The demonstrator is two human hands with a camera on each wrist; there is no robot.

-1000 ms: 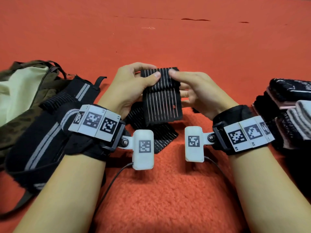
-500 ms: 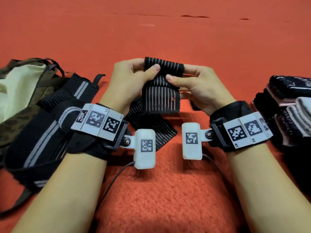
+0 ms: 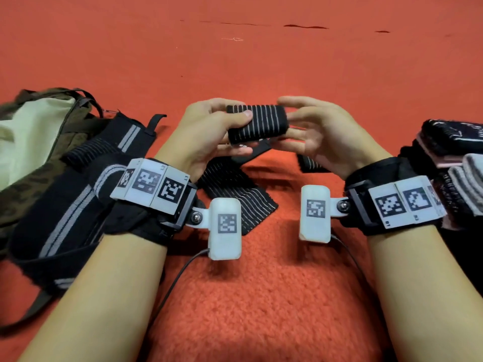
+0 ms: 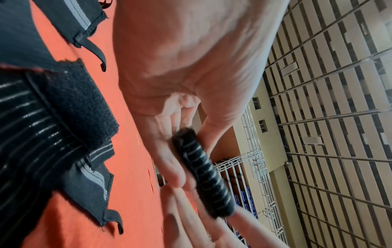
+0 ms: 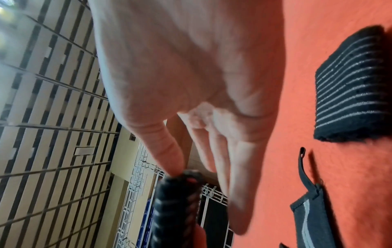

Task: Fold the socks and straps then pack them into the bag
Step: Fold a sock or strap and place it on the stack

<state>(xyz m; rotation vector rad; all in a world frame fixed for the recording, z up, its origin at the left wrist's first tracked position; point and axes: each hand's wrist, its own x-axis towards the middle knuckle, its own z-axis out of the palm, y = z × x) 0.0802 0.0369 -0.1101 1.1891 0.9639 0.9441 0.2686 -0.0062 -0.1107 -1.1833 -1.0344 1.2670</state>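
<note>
A black strap with thin white stripes [image 3: 257,125] is rolled into a short bundle held above the red carpet. My left hand [image 3: 235,134] pinches its left end, thumb on top and fingers beneath; the left wrist view shows the roll [image 4: 203,177] between them. My right hand [image 3: 295,118] is at the right end with fairly straight fingers. Its thumb tip touches the roll [image 5: 176,201] in the right wrist view. A loose striped length [image 3: 235,202] lies flat on the carpet under the hands. The camouflage bag [image 3: 31,131] with a cream lining lies at the far left.
Wide black straps with grey stripes [image 3: 78,205] lie between the bag and my left arm. A folded striped strap [image 5: 350,87] rests on the carpet near my right hand. A pile of socks [image 3: 454,158] is at the right edge. Red carpet stretches beyond the hands.
The hanging part of the striped strap has been rolled up into a compact bundle. Both hands have lifted a little, and the right hand's fingers have straightened at the roll's end.
</note>
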